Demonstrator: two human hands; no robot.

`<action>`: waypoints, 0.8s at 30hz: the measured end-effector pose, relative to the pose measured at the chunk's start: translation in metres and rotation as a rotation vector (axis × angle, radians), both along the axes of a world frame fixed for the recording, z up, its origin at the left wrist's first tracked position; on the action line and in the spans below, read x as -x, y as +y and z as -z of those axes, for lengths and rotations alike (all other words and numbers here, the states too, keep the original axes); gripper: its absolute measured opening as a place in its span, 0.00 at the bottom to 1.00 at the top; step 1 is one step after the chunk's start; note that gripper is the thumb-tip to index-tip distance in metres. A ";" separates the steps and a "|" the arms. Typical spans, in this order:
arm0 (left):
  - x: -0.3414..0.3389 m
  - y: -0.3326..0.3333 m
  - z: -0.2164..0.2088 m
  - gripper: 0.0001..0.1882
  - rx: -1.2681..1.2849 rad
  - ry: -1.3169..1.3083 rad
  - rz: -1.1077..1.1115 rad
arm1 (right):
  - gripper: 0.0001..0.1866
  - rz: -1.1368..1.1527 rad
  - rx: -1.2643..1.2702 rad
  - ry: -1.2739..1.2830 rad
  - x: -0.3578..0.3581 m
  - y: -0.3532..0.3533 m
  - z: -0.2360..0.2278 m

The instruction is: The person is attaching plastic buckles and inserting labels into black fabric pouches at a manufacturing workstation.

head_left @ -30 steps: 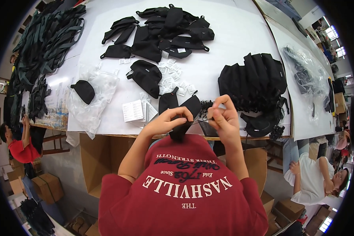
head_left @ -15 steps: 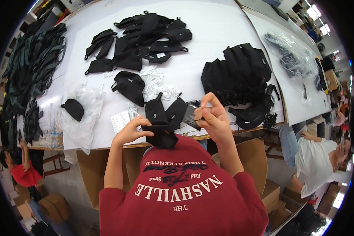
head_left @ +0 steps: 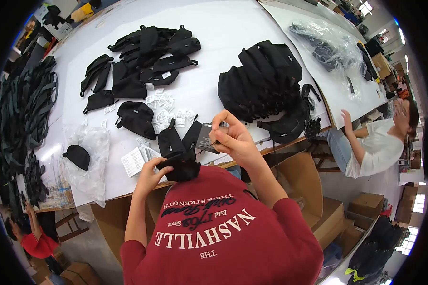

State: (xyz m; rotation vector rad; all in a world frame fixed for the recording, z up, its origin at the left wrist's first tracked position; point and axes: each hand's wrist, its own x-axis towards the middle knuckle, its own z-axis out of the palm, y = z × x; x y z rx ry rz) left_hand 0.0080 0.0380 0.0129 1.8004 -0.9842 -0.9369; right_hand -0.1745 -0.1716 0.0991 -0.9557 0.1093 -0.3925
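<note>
My left hand (head_left: 151, 175) grips a small black fabric pouch (head_left: 184, 171) at the table's front edge, close to my shirt. Up and to the right, my right hand (head_left: 235, 142) has thumb and forefinger pinched on a thin dark cord. A dark hang tag (head_left: 205, 135) with pale print hangs beside those fingers, partly hidden by them. Just beyond the held pouch lie two more black pouches, one upright (head_left: 170, 140) and one slanted (head_left: 191, 137) next to the tag. White slips (head_left: 164, 111) are scattered past them.
Black pouches (head_left: 147, 52) pile at the far left, and a row of black bags (head_left: 261, 78) lies at right. A plastic bag (head_left: 92, 175) sits under one pouch. Dark straps (head_left: 26, 104) heap at the left edge. A co-worker in white (head_left: 378, 152) sits at right; cardboard boxes (head_left: 299, 185) stand below.
The view has turned, so the table's things appear farther left. Both hands keep their grips on the pouch and the cord. The co-worker at right has raised a hand.
</note>
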 end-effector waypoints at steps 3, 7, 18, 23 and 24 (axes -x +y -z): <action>0.001 0.003 0.002 0.09 0.054 -0.117 0.036 | 0.06 0.002 -0.022 -0.011 0.000 -0.001 0.004; 0.004 0.006 0.007 0.08 0.187 -0.176 -0.052 | 0.06 0.029 -0.006 -0.019 0.001 -0.004 0.004; 0.015 0.008 -0.033 0.11 0.138 0.317 0.000 | 0.37 -0.123 0.670 0.209 -0.001 -0.025 0.022; 0.006 0.010 -0.042 0.13 0.168 0.570 0.259 | 0.38 -0.420 0.310 0.230 -0.011 -0.001 0.041; 0.003 0.012 -0.037 0.13 0.177 0.551 0.322 | 0.38 -0.489 0.181 0.226 -0.013 0.000 0.042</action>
